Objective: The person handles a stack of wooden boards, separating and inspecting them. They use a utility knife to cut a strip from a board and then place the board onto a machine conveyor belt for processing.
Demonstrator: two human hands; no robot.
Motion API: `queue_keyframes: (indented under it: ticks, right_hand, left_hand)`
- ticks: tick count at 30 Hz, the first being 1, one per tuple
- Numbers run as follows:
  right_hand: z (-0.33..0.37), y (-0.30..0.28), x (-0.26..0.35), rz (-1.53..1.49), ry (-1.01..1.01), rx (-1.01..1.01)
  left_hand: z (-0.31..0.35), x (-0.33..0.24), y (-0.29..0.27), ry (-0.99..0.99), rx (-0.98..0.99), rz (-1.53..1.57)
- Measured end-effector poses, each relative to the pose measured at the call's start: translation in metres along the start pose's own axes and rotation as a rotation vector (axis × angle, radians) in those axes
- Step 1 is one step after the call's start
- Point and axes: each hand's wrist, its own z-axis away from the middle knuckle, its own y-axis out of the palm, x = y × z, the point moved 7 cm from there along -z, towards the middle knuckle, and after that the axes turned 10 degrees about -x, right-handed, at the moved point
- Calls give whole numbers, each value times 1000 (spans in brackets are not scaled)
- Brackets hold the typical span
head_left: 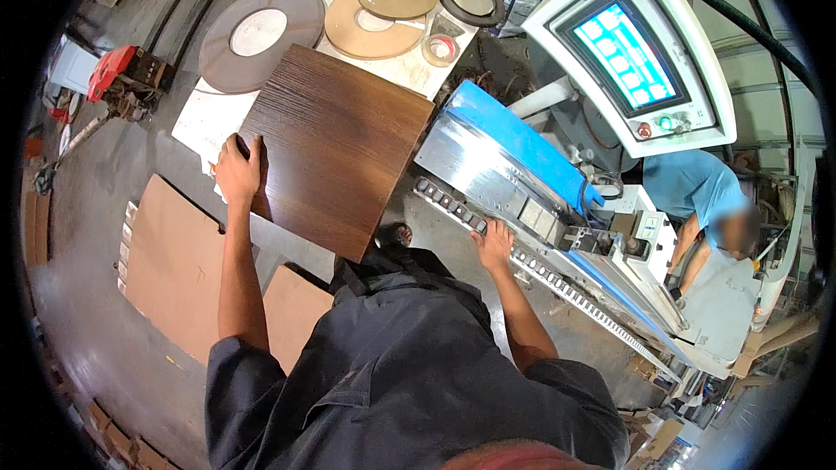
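Observation:
A dark brown wood-grain panel (348, 139) lies tilted across the white table, its right corner close to the machine. At the panel's left edge, my left hand (238, 170) is closed on it, with the thumb on top and the other fingers partly hidden. My right hand (496, 244) rests on the roller rail (557, 281) along the machine's near side. Its fingers are spread over the rail and hold nothing. The machine (475, 152) has a bare metal bed and a blue cover.
Rolls of edge banding (261, 35) and tape sit on the white table (196, 117). A control screen (623, 52) stands above the machine. Another person in blue (692, 187) bends over its far end. Brown boards (174, 261) are stacked at lower left, with a red pallet jack (117, 74) beyond.

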Motion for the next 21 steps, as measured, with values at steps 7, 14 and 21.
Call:
queue_keyframes:
  ticks: [7, 14, 21]
  right_hand:
    - [-3, 4, -1, -69, 122, 29]
    - [-5, 26, -14, -7, 311, 173]
    - [-8, 19, -10, 2, 317, 236]
  left_hand:
    - [-1, -3, -5, 42, -33, 39]
    - [0, -3, -3, 18, 20, 49]
    - [-3, -5, -5, 51, 2, 46]
